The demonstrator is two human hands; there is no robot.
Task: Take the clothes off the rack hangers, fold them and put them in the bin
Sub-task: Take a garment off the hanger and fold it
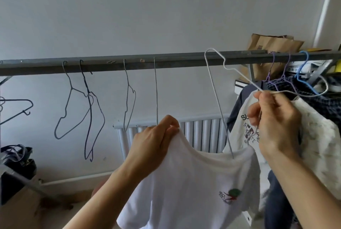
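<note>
A white T-shirt (191, 179) with a small red and green logo hangs between my hands, below the grey rack bar (166, 61). My left hand (155, 142) pinches its left shoulder by the collar. My right hand (275, 120) grips the white wire hanger (217, 88), whose lower arm still runs into the shirt's neck opening while its hook is tilted up over the bar. More clothes hang on the right: a white printed shirt (241, 127), a cream patterned garment (317, 136) and dark garments (302, 88) on purple and blue hangers. No bin is in view.
Several bare wire hangers (77, 103) hang along the bar to the left. A white radiator (203, 132) stands against the wall behind the shirt. A brown paper bag (271, 48) sits at the upper right. A dark bag (16, 166) rests at the lower left beside the rack's slanted leg.
</note>
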